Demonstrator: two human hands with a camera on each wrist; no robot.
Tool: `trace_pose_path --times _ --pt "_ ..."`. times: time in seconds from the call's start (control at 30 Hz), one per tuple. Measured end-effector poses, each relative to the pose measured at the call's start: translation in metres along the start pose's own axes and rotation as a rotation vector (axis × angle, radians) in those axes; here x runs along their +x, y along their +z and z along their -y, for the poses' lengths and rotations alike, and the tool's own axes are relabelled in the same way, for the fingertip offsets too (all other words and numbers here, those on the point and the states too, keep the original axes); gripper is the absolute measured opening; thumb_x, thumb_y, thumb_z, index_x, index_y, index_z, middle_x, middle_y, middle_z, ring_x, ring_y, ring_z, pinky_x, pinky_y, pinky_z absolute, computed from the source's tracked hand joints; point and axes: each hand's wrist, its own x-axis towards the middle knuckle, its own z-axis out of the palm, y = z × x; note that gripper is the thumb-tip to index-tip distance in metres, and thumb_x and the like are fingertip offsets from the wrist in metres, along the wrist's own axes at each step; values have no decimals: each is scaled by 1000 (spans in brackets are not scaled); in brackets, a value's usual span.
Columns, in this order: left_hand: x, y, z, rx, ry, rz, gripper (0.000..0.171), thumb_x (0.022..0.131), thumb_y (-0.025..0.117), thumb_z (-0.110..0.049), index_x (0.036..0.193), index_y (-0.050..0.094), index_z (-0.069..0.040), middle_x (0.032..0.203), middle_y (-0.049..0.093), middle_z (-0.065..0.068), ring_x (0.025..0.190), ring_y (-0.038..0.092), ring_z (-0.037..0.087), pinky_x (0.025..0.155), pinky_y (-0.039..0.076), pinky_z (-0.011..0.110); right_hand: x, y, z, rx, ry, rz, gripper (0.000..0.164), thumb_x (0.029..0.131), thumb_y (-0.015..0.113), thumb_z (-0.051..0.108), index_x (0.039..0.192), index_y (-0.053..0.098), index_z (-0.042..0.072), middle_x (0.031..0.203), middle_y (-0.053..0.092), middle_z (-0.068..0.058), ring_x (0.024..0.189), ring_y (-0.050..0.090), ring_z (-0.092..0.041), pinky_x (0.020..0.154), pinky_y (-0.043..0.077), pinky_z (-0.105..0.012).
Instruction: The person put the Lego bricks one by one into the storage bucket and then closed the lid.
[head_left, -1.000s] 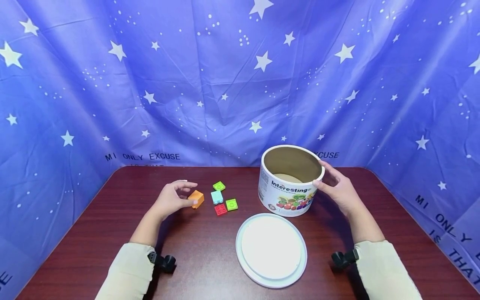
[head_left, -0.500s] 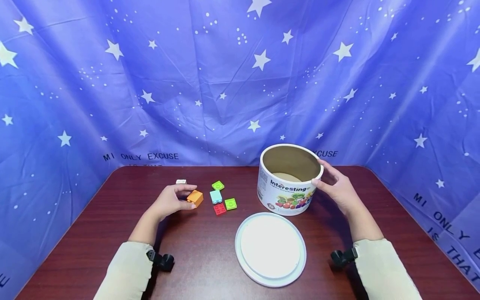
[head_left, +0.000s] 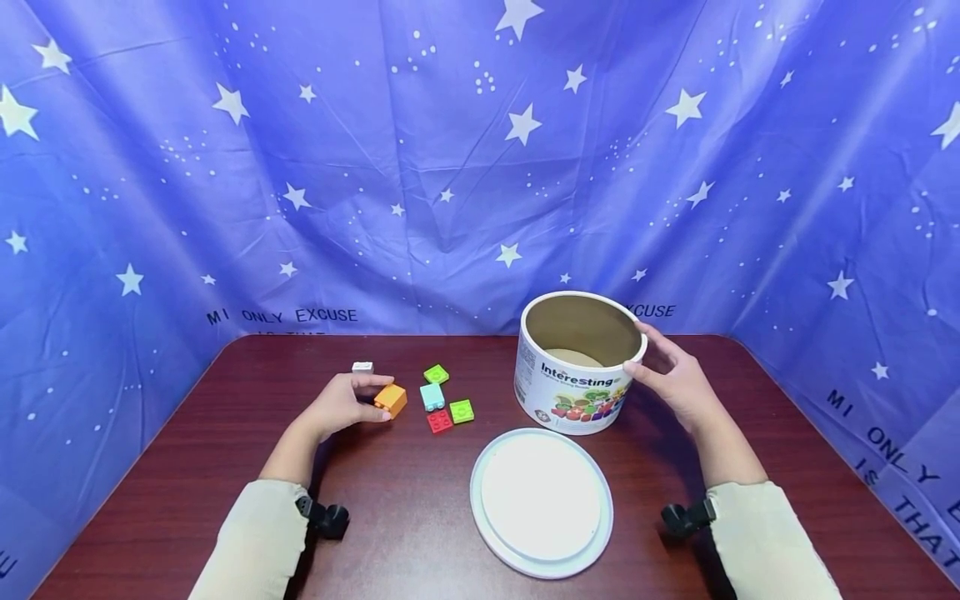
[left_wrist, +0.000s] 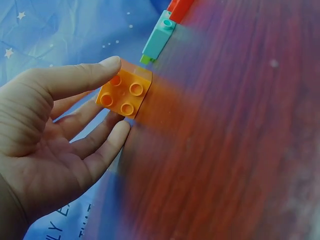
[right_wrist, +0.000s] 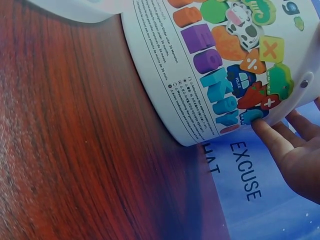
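Note:
In the head view my left hand pinches an orange toy brick between thumb and fingers, at the left of the table. The left wrist view shows the brick's studded face turned to the camera, with the thumb on its upper edge. Just right of it lie a light blue brick, a flat red brick and two flat green bricks, one behind and one to the right. My right hand grips the right side of a white printed bucket near its rim.
A round white lid lies flat in front of the bucket. Behind the left hand sits a small white brick. A blue starry curtain hangs along the back and sides of the dark red wooden table.
My left hand has shifted slightly down and left, and its fingers have closed in on the orange brick. The white brick behind it has come into view. The right hand keeps its place on the bucket.

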Motion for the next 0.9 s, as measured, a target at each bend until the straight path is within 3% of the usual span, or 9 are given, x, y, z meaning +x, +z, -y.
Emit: trace_pose_path --times 0.3,0.5,0.9 --pt "5 4 -4 80 -13 -13 56 71 83 0 124 64 3 108 69 18 98 65 26 78 55 32 1 -1 -3 -17 -7 -3 72 91 68 8 153 31 7 146 34 -31 112 55 -14 84 49 -15" --pt "6 6 -16 113 28 -24 55 72 84 -5 124 65 1 116 67 17 104 64 30 85 54 41 2 0 -3 -21 -13 -2 72 91 69 10 152 31 6 146 34 -33 111 55 -14 84 49 -15" --pt "16 15 -42 -11 119 9 57 71 84 0 124 63 6 114 68 20 104 64 33 81 55 33 0 0 0 0 -1 -2 73 91 68 8 153 30 6 147 33 -31 113 55 -15 84 49 -15"
